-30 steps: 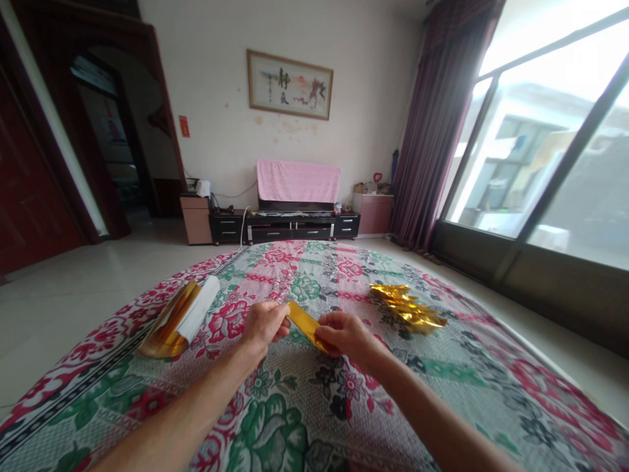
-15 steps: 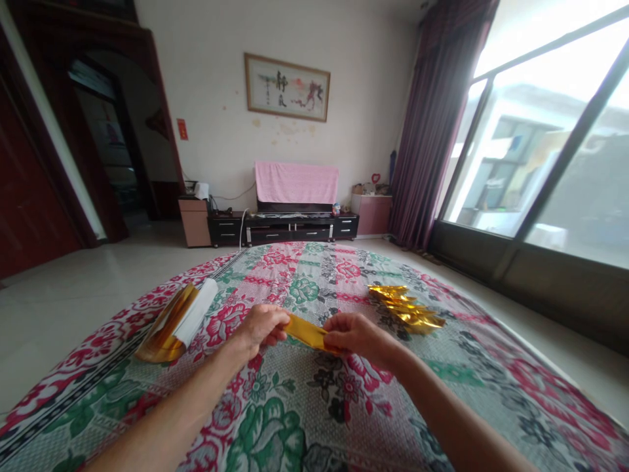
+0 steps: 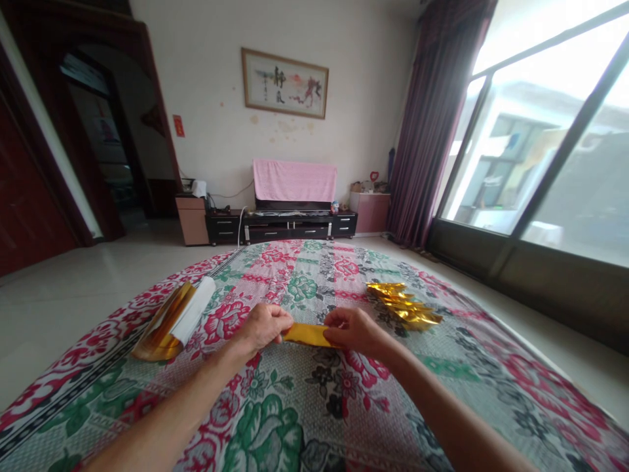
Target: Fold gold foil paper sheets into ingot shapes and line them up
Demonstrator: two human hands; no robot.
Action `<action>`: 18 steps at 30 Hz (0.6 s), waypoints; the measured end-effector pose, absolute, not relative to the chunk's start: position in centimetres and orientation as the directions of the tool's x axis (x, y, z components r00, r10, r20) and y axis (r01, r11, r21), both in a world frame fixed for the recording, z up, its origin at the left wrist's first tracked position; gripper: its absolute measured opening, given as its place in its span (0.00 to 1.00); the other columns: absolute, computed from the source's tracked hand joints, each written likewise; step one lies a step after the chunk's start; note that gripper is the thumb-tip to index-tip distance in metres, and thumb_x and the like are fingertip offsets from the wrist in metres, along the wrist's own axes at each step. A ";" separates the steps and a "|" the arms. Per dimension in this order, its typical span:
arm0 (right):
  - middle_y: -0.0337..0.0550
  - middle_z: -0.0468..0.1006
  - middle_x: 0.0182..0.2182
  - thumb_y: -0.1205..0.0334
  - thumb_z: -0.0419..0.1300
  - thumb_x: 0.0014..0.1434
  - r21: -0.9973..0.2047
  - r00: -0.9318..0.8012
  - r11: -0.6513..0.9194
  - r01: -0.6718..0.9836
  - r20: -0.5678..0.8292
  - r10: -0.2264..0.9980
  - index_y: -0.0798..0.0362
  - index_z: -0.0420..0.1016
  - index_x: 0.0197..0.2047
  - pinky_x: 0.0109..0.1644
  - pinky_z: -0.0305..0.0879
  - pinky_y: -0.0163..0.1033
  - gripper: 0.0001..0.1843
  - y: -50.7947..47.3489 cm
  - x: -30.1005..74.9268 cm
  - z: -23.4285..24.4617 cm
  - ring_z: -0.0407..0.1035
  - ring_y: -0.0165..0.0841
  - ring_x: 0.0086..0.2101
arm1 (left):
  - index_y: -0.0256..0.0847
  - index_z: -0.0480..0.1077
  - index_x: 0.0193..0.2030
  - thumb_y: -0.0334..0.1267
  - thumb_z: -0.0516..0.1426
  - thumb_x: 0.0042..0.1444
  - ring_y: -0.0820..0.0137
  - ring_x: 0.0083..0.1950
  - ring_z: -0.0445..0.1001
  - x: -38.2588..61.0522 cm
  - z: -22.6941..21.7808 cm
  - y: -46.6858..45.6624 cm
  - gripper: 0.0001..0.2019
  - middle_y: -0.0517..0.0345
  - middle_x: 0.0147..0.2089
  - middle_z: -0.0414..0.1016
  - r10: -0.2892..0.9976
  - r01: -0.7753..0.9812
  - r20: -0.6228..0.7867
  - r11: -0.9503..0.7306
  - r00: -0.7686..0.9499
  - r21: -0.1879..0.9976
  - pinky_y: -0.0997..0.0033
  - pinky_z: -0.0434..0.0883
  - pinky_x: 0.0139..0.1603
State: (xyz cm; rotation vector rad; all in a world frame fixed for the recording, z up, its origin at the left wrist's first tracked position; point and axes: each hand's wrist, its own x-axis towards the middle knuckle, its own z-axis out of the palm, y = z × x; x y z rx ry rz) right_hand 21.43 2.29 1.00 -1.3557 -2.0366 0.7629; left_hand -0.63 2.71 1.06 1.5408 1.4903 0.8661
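Observation:
A narrow folded strip of gold foil paper (image 3: 308, 334) is stretched level between my hands, over the middle of the cloth. Its left end is pinched by my left hand (image 3: 268, 326), thumb and fingers closed. My right hand (image 3: 354, 332) grips the other end, with the fingers bent over the paper. To the right lie several shiny folded gold foil pieces (image 3: 405, 305) in an overlapping row. On the left is a curved stack of gold paper sheets (image 3: 164, 328) with a white sheet or wrapper (image 3: 195, 308) along its right side.
A floral tablecloth (image 3: 275, 426) in red, green and grey covers the rounded surface in front of me. Beyond it stands a low black cabinet (image 3: 295, 229) under a pink cloth (image 3: 295, 180). A purple curtain (image 3: 427, 131) and large windows are on the right.
The gold strip has turned from slanting down to the right to nearly level. My left hand has moved slightly right; the right hand keeps its grip. The whole view has shifted slightly.

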 end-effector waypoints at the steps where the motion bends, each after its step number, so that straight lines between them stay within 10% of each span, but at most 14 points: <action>1: 0.36 0.74 0.25 0.61 0.59 0.47 -0.683 -0.312 0.350 0.640 0.185 0.932 0.53 0.76 0.31 0.27 0.56 0.30 0.08 2.3 21.4 1.0 0.64 0.26 0.25 | 0.36 0.72 0.24 0.40 0.56 0.42 0.79 0.15 0.62 -0.6 0.8 2.8 0.09 0.62 0.16 0.68 0.998 0.466 -0.020 -0.011 0.062 0.885 0.80 0.56 0.18; 12: 0.37 0.75 0.24 0.65 0.55 0.49 -0.505 -0.353 0.481 0.717 0.332 0.875 0.53 0.76 0.30 0.28 0.54 0.30 0.08 2.2 21.2 0.7 0.64 0.26 0.24 | 0.44 0.76 0.33 0.35 0.55 0.47 0.73 0.26 0.68 -0.7 0.3 2.7 0.09 0.60 0.24 0.72 0.893 0.767 0.428 -0.371 0.139 0.524 0.76 0.63 0.31; 18: 0.38 0.75 0.25 0.65 0.55 0.48 -0.498 -0.345 0.474 0.726 0.333 0.878 0.53 0.76 0.30 0.29 0.55 0.31 0.08 2.2 21.2 0.7 0.65 0.27 0.25 | 0.43 0.75 0.36 0.29 0.50 0.51 0.72 0.36 0.71 -0.4 0.1 2.8 0.14 0.58 0.33 0.75 0.769 0.627 0.461 -0.633 0.442 0.455 0.75 0.66 0.39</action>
